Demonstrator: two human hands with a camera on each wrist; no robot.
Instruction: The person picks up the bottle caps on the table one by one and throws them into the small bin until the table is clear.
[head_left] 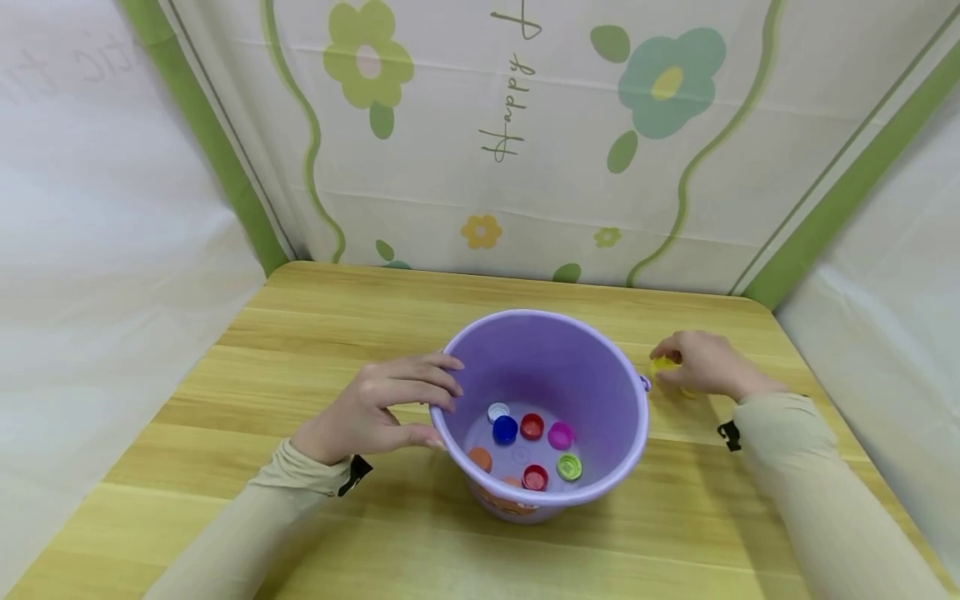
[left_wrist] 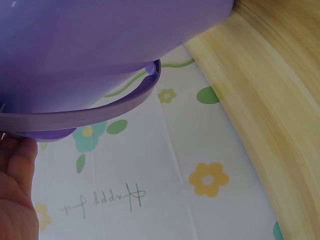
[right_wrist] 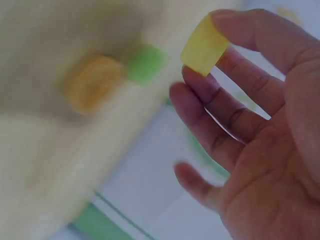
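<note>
A purple bucket (head_left: 536, 350) stands upright on the wooden table, several bottle caps lying on its floor. Among them are a blue cap (head_left: 505, 430), a pink cap (head_left: 561, 436) and a green cap (head_left: 569, 467). My left hand (head_left: 390, 400) grips the rim at the left, fingers bent over the edge; only part of that hand (left_wrist: 17, 185) shows in the left wrist view. To the bucket's right, my right hand (head_left: 701, 364) pinches a yellow bottle cap (right_wrist: 205, 46) between thumb and fingers. Beyond it, blurred, are a yellow-orange round cap (right_wrist: 95, 84) and a green piece (right_wrist: 145, 64).
The bucket's handle (left_wrist: 100, 114) hangs along its outer side. A flower-printed cloth (head_left: 450, 183) rises behind the table (head_left: 360, 308), with white cloth walls (head_left: 112, 292) at both sides.
</note>
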